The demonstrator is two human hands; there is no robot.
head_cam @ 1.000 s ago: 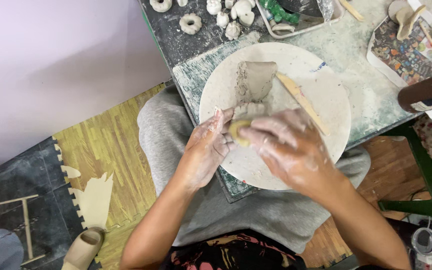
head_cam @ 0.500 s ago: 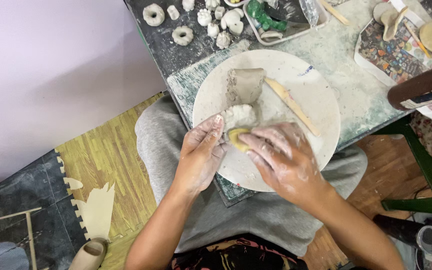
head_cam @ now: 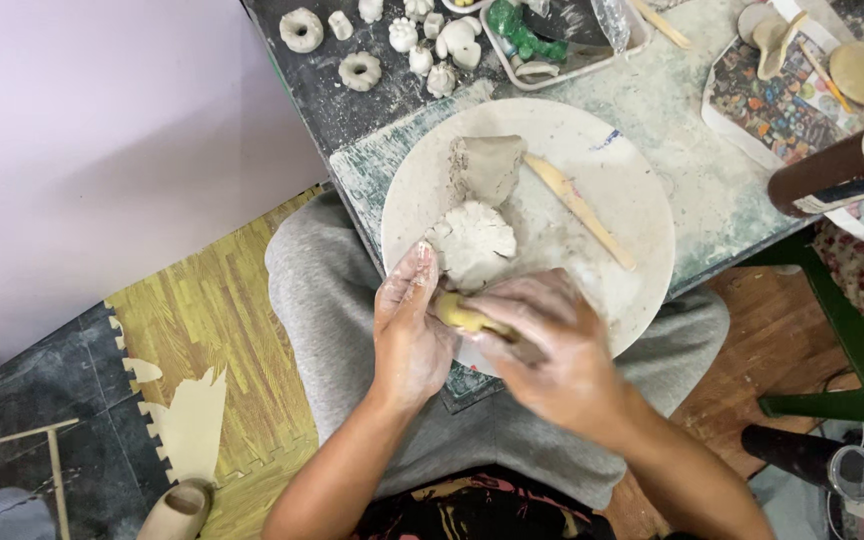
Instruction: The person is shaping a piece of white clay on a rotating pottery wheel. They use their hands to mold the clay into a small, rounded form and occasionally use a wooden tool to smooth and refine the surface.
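A: Status on the hands?

B: Both sit at the near edge of the round white board (head_cam: 632,190). Left hand (head_cam: 407,335) is cupped, fingers together, with its fingertips against a small yellowish lump (head_cam: 457,312). Right hand (head_cam: 552,345) is closed over the same lump from the other side, so most of the lump is hidden. Both hands are coated in pale clay dust.

A: So the lump is off the board?

B: It is held between the two hands, right over the board's near rim. Can't tell whether it touches the board.

A: What's on the board itself?

B: A flat, ridged clay disc (head_cam: 472,240) lies just beyond the left fingertips, close to them. A grey clay block (head_cam: 487,168) sits behind the disc, toward the board's far side. A wooden modelling stick (head_cam: 580,210) lies diagonally to the right of the block, flat on the board.

A: And around the board?

B: The board rests on a stained grey-green surface (head_cam: 692,130) and overhangs its near edge, above the person's lap. Beyond the board, far left, are small white clay pieces (head_cam: 422,40), some ring-shaped. A shallow tray (head_cam: 562,35) with green bits sits straight behind the board. A brown cylinder (head_cam: 832,175) lies to the board's right, well apart.

A: Below?

B: Grey trousers (head_cam: 322,300), yellow and dark foam floor mats (head_cam: 192,330) to the left of the board.
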